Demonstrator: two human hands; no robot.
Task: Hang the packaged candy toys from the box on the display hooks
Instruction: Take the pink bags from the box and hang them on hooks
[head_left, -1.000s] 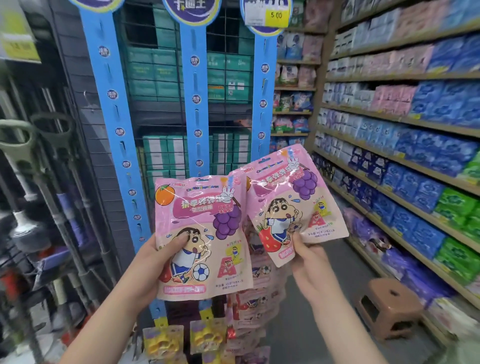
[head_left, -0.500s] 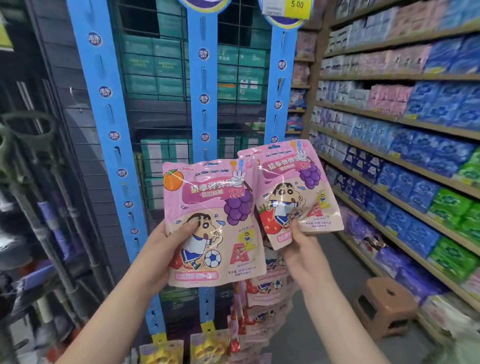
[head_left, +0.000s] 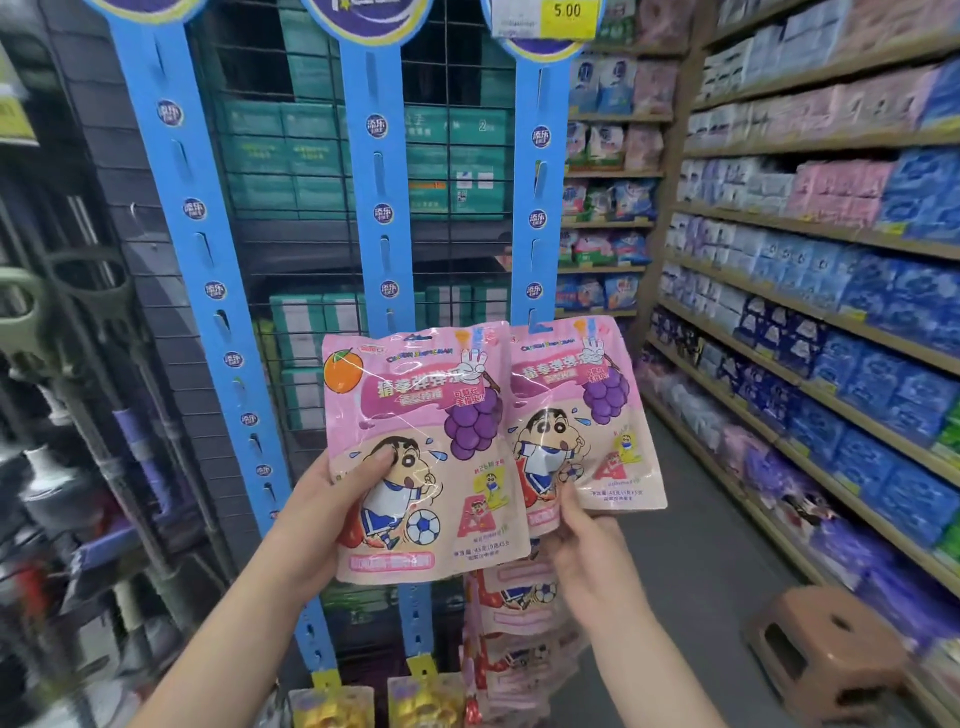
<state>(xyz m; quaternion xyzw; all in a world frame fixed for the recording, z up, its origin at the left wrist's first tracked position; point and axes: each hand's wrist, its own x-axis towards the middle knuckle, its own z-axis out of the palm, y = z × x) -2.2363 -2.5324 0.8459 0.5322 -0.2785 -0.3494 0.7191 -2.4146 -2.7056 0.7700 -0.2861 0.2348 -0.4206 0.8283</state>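
Beside left pack — right pack (gripped) now level.

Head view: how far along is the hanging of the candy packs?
Done: several hung packs sit low on the right strip. In hand: the left hand grips the left pack, the right hand pinches the right pack, neither hooked yet. Left: both of these; the upper hooks on the blue strips are bare. The box is out of view.

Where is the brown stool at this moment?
In the head view, the brown stool stands on the floor at lower right, right of the right hand.
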